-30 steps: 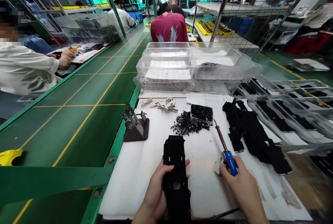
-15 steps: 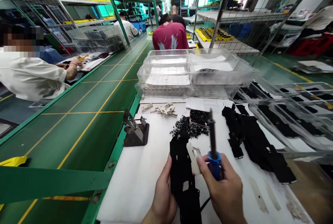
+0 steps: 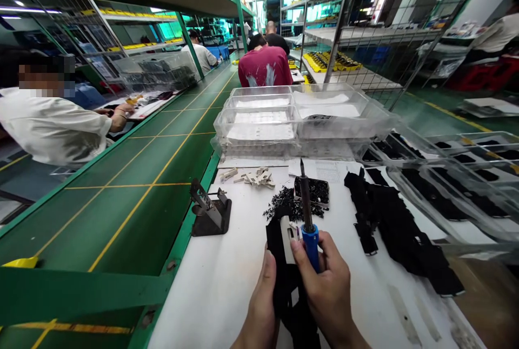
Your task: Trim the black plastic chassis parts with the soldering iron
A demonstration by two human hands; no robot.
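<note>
Seemingly steadies long black fabric strip (image 3: 274,238) in curled left hand (image 3: 261,297); clasps off-white slotted block (image 3: 286,241) and blue-handled soldering iron (image 3: 310,238) in right hand (image 3: 330,281).

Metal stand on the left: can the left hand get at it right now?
Probably not without letting go: the left hand holds the black piece, though nothing seems to block its way to the metal stand.

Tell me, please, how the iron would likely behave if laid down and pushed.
The iron would probably feel rigid, as its shaft stands straight above the right hand. Its handle looks round, so it might well roll. Being long and narrow, it could also swivel if nudged at one end.
</note>
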